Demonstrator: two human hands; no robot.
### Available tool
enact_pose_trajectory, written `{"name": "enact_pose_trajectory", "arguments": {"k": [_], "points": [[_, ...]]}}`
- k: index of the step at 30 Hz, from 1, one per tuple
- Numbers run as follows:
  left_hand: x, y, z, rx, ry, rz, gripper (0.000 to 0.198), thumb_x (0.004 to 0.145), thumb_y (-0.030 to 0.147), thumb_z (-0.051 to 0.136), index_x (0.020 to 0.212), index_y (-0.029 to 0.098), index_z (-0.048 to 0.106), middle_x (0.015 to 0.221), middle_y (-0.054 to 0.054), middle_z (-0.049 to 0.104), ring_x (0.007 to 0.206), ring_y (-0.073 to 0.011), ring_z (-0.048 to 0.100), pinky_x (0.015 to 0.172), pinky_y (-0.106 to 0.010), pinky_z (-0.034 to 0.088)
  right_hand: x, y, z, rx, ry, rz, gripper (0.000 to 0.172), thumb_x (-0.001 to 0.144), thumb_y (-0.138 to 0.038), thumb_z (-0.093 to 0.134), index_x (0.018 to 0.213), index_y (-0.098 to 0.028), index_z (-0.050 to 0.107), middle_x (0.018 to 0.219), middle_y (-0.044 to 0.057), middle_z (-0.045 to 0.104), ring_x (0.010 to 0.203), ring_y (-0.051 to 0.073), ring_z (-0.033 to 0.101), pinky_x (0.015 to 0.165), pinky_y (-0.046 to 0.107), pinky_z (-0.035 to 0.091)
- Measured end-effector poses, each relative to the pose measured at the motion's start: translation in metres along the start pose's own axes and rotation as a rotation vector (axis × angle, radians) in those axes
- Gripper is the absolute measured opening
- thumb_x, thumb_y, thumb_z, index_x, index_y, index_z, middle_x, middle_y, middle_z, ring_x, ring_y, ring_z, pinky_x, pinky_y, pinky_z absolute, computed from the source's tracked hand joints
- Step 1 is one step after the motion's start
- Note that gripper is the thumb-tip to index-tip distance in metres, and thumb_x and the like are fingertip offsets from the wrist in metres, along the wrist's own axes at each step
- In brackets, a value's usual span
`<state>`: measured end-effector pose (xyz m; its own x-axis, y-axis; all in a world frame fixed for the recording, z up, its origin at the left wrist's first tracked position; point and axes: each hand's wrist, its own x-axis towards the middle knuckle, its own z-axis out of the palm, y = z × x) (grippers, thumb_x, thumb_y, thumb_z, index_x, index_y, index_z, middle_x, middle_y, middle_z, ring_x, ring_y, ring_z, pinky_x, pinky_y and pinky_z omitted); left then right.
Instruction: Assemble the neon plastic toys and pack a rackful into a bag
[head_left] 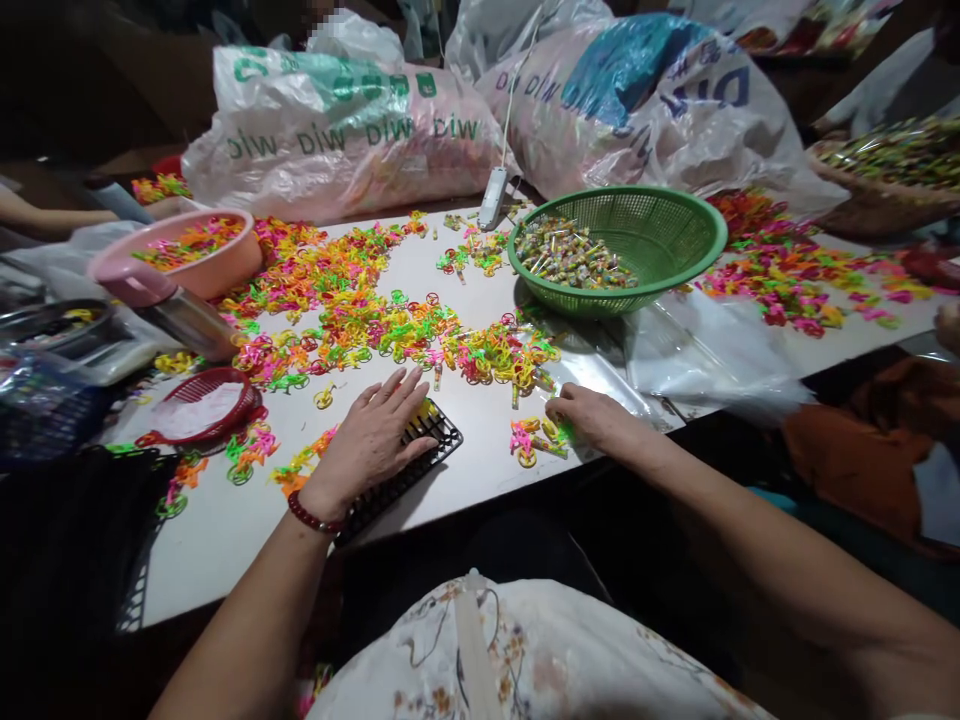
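Observation:
My left hand (pixel 381 440) lies flat with its fingers stretched out over a black plastic grid rack (pixel 394 488) at the table's front edge. Some yellow pieces show in the rack beside the fingers. Curled fingers on my right hand (pixel 591 415) are pinched together at the right, and what is in them is hidden. Just left of those fingertips lies a small group of colourful plastic toy pieces (pixel 536 442), some with wheels and small filled tubes. Behind both hands spreads a large heap of bright plastic pieces (pixel 420 325).
A green basket (pixel 675 235) holds many small filled tubes. A pink basin (pixel 232 265), a flask (pixel 184 310) and a red strainer (pixel 240 412) stand at left. Clear plastic bags (pixel 712 350) lie at right. Large printed sacks (pixel 337 160) line the back. Another person's arm (pixel 56 212) reaches in at left.

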<state>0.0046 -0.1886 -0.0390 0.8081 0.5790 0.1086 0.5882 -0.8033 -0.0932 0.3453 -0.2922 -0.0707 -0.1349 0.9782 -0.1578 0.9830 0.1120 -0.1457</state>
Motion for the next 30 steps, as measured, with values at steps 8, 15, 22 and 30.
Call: {"name": "enact_pose_trajectory", "arguments": {"k": [8, 15, 22, 30], "points": [[-0.001, 0.002, -0.002, -0.019, 0.01, -0.009, 0.067, 0.093, 0.055, 0.044, 0.148, 0.02, 0.033, 0.16, -0.008, 0.024, 0.147, -0.0264, 0.021, 0.114, -0.043, 0.029, -0.009, 0.013, -0.011, -0.029, 0.155, -0.01, 0.024, 0.09, -0.013, 0.046, 0.107, -0.021, 0.061, 0.107, 0.008, 0.057, 0.073, 0.015, 0.057, 0.065, 0.027, 0.039], [-0.001, 0.002, -0.002, -0.043, 0.027, -0.008, 0.068, 0.092, 0.055, 0.046, 0.148, 0.02, 0.033, 0.16, -0.009, 0.022, 0.148, -0.0255, 0.019, 0.114, -0.042, 0.03, 0.002, -0.017, -0.013, 0.34, 0.282, -0.042, 0.019, 0.092, -0.022, 0.045, 0.102, -0.02, 0.06, 0.098, 0.008, 0.067, 0.087, 0.02, 0.061, 0.077, 0.03, 0.044], [-0.001, 0.004, -0.01, -0.078, -0.011, -0.005, 0.052, 0.094, 0.048, 0.046, 0.141, 0.025, 0.042, 0.16, -0.008, 0.023, 0.147, -0.0253, 0.023, 0.114, -0.044, 0.029, 0.054, -0.08, 0.01, 0.978, 0.265, 0.0, 0.012, 0.082, -0.03, 0.055, 0.079, -0.019, 0.057, 0.067, -0.003, 0.054, 0.06, 0.012, 0.048, 0.056, 0.024, 0.038], [0.0, 0.004, -0.013, -0.136, -0.015, -0.002, 0.048, 0.093, 0.038, 0.049, 0.137, 0.023, 0.043, 0.16, -0.011, 0.022, 0.147, -0.0253, 0.022, 0.114, -0.047, 0.03, 0.127, -0.115, 0.033, 1.178, 0.195, -0.089, 0.029, 0.076, -0.045, 0.062, 0.076, -0.016, 0.062, 0.069, 0.0, 0.058, 0.065, 0.014, 0.05, 0.058, 0.025, 0.04]]}}
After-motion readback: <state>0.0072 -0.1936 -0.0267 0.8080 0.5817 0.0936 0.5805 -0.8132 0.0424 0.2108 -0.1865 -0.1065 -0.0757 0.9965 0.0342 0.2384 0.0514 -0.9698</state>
